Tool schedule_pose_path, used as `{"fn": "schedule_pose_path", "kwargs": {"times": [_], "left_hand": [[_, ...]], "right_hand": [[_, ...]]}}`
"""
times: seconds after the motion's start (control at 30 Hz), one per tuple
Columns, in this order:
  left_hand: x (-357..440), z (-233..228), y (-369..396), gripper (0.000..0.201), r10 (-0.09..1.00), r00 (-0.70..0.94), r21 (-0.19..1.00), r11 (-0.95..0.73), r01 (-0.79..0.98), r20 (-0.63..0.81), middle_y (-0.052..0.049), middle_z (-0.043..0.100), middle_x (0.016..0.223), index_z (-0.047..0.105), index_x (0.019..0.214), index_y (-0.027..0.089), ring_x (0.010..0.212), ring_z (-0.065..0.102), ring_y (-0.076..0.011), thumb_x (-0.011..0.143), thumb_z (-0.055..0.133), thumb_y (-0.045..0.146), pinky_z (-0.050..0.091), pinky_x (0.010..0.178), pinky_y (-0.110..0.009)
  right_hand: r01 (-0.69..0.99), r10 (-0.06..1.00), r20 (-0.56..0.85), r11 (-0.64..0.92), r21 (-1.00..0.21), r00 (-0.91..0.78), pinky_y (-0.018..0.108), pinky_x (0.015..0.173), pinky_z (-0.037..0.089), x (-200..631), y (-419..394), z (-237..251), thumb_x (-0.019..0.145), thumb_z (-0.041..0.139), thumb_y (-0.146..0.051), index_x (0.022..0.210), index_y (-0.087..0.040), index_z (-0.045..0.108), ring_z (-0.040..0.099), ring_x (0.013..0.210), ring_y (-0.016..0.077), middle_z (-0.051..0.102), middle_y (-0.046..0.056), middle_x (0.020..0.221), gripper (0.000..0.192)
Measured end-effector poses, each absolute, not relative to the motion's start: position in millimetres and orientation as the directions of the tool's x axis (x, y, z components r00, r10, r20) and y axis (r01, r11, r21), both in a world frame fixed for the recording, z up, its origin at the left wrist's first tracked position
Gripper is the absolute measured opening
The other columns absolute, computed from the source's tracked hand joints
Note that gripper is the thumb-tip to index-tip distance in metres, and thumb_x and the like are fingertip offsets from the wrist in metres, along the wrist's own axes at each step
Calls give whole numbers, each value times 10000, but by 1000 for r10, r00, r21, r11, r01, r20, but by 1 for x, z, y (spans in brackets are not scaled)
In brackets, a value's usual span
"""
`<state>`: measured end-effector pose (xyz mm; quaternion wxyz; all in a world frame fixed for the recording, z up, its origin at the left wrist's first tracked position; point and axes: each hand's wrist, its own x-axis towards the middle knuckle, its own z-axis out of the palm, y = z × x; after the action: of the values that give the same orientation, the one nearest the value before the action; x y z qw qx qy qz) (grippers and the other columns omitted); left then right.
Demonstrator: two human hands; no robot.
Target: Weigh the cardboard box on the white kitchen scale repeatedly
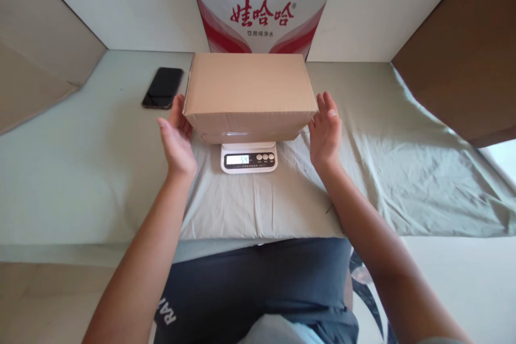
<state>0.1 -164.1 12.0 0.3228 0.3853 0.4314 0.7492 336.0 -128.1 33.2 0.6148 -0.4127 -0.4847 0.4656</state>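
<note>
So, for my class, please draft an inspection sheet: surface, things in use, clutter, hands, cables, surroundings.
Surface: pale green cloth, wrinkled at the right.
Things in use: cardboard box resting on a white scale, display lit.
Clutter: dark phone, left of the box.
Hands: left hand and right hand bare, open, flanking the box; contact unclear.
Cables: nothing seen.
Surroundings: white carton with red lettering behind, brown panel at right.

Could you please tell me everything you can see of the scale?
The scale is small and white, apparently plastic, with rounded corners. Its dark front panel holds a lit display, which seems to read 54, and three round pale buttons to the right. It sits on the pale green cloth, display at the near end. A cardboard box rests on top, hiding most of its platform.
</note>
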Motion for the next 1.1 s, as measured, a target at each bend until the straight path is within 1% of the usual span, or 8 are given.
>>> {"fn": "schedule_pose_path", "kwargs": {"times": [0.13,0.27,0.43,0.6,0.67,0.8,0.93,1.1], "left_hand": [[-1,14,-165,991,825,-471,905,-408,-118,311,-102,704,1666,795,1417,301,1663,545,-394,895,511,1094,503,1363,-564],[-4,12,-164,877,843,-432,914,-395,-92,321,-59,713,1657,816,1363,369,1681,530,-387,904,552,1067,507,1367,-579],[-4,11,-162,966,830,-463,908,-403,-114,310,-85,695,1685,803,1418,332,1676,534,-408,850,588,1083,482,1385,-583],[-8,9,-160,1245,843,-425,912,-400,-86,330,-155,597,1771,729,1517,250,1694,494,-444,763,438,1198,441,1393,-619],[-10,8,-159,1293,850,-412,916,-394,-80,329,-179,571,1786,713,1535,232,1706,471,-462,738,435,1212,423,1397,-635],[-7,10,-160,1296,852,-408,918,-390,-72,329,-168,556,1796,714,1529,241,1711,457,-459,738,399,1219,419,1398,-621],[3,18,-165,1236,842,-436,916,-392,-88,319,-193,564,1794,719,1521,202,1696,485,-437,839,362,1169,441,1384,-571],[8,24,-168,1252,838,-442,916,-393,-80,321,-207,594,1767,737,1507,187,1685,508,-430,824,385,1176,484,1349,-527]], "right_hand": [[-191,977,189,205,-960,97,629,1533,235,334,-129,34,843,644,-878,1631,-426,539,255,1871,336,384,-12,1943,914],[-181,977,192,206,-962,90,641,1527,252,332,-129,34,842,640,-889,1626,-427,541,273,1864,348,396,-11,1935,915],[-161,974,211,222,-962,84,648,1525,258,335,-126,29,852,627,-909,1642,-435,532,266,1866,354,400,-14,1932,925],[-127,972,228,234,-964,57,653,1525,262,338,-124,26,880,591,-923,1669,-458,512,282,1860,358,390,-27,1938,919],[-133,974,220,226,-965,58,648,1527,260,338,-123,27,859,604,-931,1667,-452,512,285,1859,359,385,-23,1940,944],[-164,980,184,195,-967,80,633,1532,261,334,-127,33,793,656,-945,1630,-442,545,288,1858,354,392,-20,1939,983],[-159,980,174,187,-969,95,631,1538,258,329,-135,43,823,645,-918,1609,-457,572,289,1860,336,411,-47,1930,914],[-132,981,174,185,-974,89,628,1544,253,326,-138,48,828,612,-927,1632,-450,556,272,1866,331,384,-43,1945,937]]}}
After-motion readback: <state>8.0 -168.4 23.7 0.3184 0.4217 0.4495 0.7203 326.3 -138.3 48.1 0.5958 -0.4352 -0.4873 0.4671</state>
